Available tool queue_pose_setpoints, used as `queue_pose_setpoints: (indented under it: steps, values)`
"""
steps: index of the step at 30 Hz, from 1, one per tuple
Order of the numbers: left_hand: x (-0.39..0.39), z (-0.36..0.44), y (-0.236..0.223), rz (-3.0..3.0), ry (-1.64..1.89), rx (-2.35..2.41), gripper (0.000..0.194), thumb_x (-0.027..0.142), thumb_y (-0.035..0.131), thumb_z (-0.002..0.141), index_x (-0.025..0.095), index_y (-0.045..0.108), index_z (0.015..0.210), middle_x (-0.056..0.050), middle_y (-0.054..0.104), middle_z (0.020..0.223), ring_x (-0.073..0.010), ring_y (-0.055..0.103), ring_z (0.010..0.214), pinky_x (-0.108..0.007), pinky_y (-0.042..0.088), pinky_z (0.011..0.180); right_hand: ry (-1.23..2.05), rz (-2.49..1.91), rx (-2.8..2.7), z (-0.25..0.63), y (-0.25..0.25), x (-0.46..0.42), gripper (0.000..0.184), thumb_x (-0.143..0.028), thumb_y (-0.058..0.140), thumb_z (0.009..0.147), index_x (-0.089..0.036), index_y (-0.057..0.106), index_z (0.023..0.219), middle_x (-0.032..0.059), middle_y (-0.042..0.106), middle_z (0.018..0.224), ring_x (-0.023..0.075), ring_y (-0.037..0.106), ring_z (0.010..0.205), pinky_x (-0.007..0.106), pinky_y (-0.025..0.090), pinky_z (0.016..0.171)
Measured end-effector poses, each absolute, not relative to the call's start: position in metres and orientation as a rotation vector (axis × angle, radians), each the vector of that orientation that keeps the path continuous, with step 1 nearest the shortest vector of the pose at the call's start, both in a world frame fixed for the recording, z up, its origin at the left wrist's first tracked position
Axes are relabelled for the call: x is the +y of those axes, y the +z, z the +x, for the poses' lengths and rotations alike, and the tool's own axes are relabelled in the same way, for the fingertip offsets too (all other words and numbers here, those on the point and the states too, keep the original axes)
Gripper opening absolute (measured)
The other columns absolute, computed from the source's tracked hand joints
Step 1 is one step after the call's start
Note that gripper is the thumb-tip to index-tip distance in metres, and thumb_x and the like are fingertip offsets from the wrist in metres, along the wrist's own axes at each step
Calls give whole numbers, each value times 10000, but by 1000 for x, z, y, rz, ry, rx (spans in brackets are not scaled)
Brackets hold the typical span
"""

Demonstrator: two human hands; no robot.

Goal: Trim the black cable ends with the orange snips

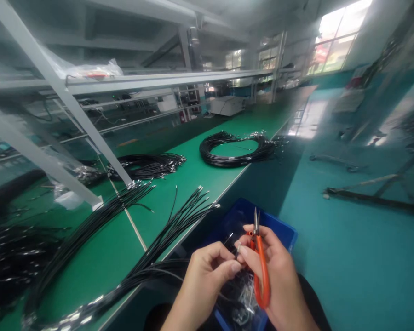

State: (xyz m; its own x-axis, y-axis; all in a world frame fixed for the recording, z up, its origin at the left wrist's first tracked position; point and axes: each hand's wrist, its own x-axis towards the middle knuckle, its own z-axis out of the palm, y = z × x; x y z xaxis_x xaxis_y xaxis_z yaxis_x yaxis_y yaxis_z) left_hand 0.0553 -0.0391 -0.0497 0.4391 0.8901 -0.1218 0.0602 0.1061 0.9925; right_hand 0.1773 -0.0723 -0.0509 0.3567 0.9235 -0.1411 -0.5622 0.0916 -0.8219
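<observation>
My left hand [210, 271] pinches the end of a black cable [237, 253] between thumb and fingertips. Close against it, my right hand [274, 262] holds orange-handled scissors [263, 276], their short metal blades pointing up and away. The right thumb and forefinger also touch the small pale tip at the cable's end. Below both hands sits a blue bin [290, 232] with clear plastic and small pieces inside. To the left, a bundle of black cables [162, 234] with metal-tipped ends lies along the edge of the green table.
A coiled cable bundle [234, 161] lies farther along the green table [189, 177]. More black cables [148, 165] rest behind a white shelf post [79, 119]. A wheeled metal stand [376, 191] is on the floor at right.
</observation>
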Motion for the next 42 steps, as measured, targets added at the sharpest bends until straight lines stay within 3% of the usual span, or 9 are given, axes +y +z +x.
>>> queue_pose_setpoints:
  steps: [7,13,18,23,28,33,42]
  values:
    - [-41,53,-50,1478,735,1091,200,250,638,728,153,527,594,42,448,529,-100,339,526,-213,254,496,1162,-979,-493,177,-53,-70,346,-230,767,646,-210,561,924,-39,644,676,99,581,541,205,479,535]
    - [-44,53,-51,1516,755,1125,193,231,645,732,149,537,594,39,485,537,-94,378,520,-198,279,494,1235,-947,-452,177,-57,-68,326,-152,737,651,-200,549,914,-57,600,634,76,517,512,173,418,495]
    - [-40,51,-58,1305,814,891,201,292,617,788,176,476,703,39,548,598,-63,370,461,-174,294,452,1471,-749,-203,170,-64,-69,255,-135,653,715,-179,537,938,-13,615,665,115,551,555,221,445,520]
    - [-46,55,-55,1410,957,987,147,307,595,814,186,521,853,29,530,687,-94,480,560,-192,387,515,1455,-751,-204,158,-61,-72,210,-115,630,746,-210,538,910,-50,573,652,91,523,559,188,423,527]
    - [-45,57,-47,1374,1051,1035,142,261,607,800,155,572,713,18,528,626,-101,502,519,-212,410,508,1455,-796,-275,157,-56,-73,267,-106,660,713,-214,521,914,-62,564,634,87,506,522,191,403,503]
    - [-39,51,-42,1183,998,866,116,218,603,800,122,622,738,-8,600,584,-100,520,531,-204,417,537,1459,-757,-266,159,-57,-70,273,-131,654,711,-190,510,936,-27,595,649,131,558,545,233,429,508]
    - [-39,53,-46,1107,1031,805,127,211,637,771,147,554,700,11,578,596,-97,502,528,-203,393,529,1505,-728,-174,159,-52,-71,245,-131,666,711,-176,549,922,-6,624,648,119,571,559,210,454,520]
